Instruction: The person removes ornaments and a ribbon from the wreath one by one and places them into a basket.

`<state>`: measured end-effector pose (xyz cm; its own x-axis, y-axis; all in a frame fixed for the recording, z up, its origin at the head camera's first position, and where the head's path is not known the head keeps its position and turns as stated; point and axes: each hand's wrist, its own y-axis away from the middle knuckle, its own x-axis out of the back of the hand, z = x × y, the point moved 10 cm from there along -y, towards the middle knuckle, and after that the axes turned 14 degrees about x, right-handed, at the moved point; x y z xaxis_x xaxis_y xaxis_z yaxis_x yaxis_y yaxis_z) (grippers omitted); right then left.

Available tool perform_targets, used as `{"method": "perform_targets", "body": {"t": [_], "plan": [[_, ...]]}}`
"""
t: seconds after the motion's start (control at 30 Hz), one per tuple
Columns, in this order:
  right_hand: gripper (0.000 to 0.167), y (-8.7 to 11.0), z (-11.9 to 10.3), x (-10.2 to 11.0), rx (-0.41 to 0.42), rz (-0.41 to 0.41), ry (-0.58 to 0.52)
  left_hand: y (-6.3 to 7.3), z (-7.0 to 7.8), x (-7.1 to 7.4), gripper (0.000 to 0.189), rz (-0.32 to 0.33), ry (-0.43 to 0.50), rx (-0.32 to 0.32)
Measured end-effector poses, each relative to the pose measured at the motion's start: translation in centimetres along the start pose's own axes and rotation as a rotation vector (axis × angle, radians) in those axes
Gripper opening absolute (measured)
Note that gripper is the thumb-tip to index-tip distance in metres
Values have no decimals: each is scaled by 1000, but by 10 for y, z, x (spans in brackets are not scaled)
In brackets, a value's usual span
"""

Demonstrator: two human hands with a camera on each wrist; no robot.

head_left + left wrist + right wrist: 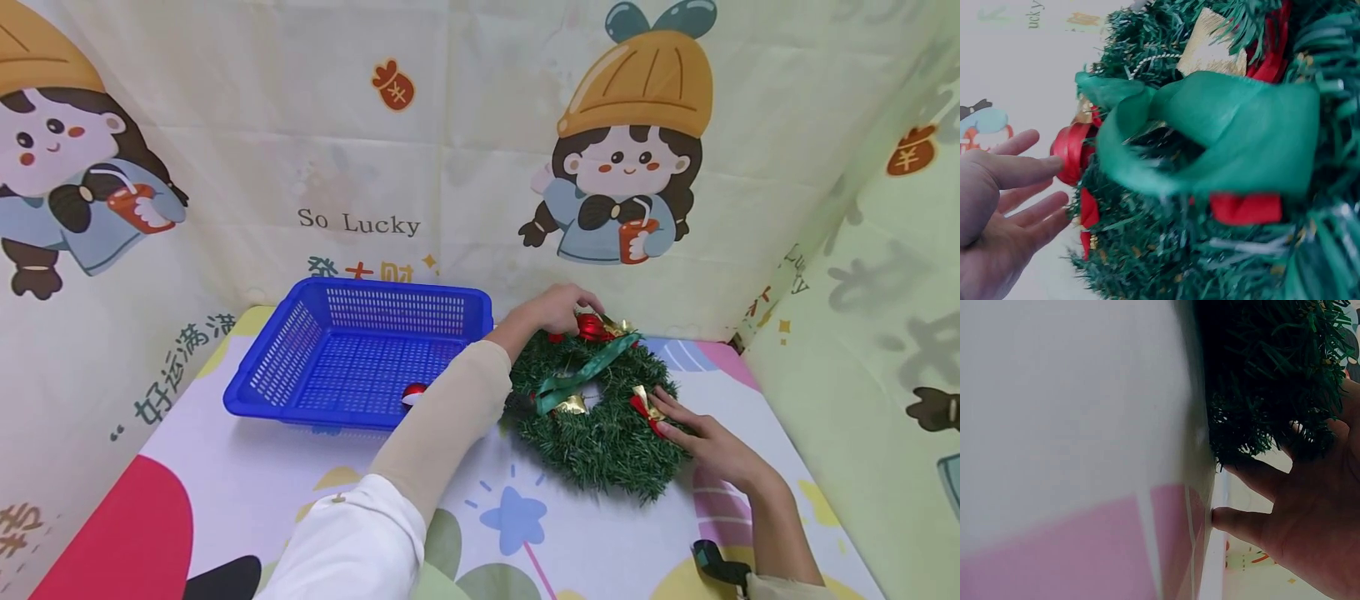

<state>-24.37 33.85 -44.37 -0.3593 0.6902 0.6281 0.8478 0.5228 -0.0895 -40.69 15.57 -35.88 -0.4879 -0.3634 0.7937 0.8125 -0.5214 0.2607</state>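
A green artificial wreath (600, 458) with a green ribbon (1254, 125) lies on the table. At its far edge is my left hand (555, 308), fingers extended, beside a shiny red ornament (591, 327). In the left wrist view that hand (1010, 212) has its fingers spread, and a fingertip is at or against the red ornament (1071, 153). My right hand (712, 446) rests along the wreath's right side, near a red and gold bow (648, 408). The right wrist view shows the right hand's fingers (1250, 525) spread beside the greenery (1272, 381), partly hidden by it.
A blue plastic basket (255, 408) stands left of the wreath, with a red and white ball (412, 394) in it. My left forearm passes in front of the basket's right corner. Printed cloth (480, 167) hangs behind the table and at both sides.
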Motion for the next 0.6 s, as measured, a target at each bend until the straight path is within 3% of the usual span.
{"method": "perform_targets", "body": {"t": [0.23,0.6], "plan": [[59,0,2,0,-21,-7,28,-8,-4,-9,66,-18,-43,68],[59,-2,0,1,-23,4,11,-15,2,-15,63,-37,-85,62]]}}
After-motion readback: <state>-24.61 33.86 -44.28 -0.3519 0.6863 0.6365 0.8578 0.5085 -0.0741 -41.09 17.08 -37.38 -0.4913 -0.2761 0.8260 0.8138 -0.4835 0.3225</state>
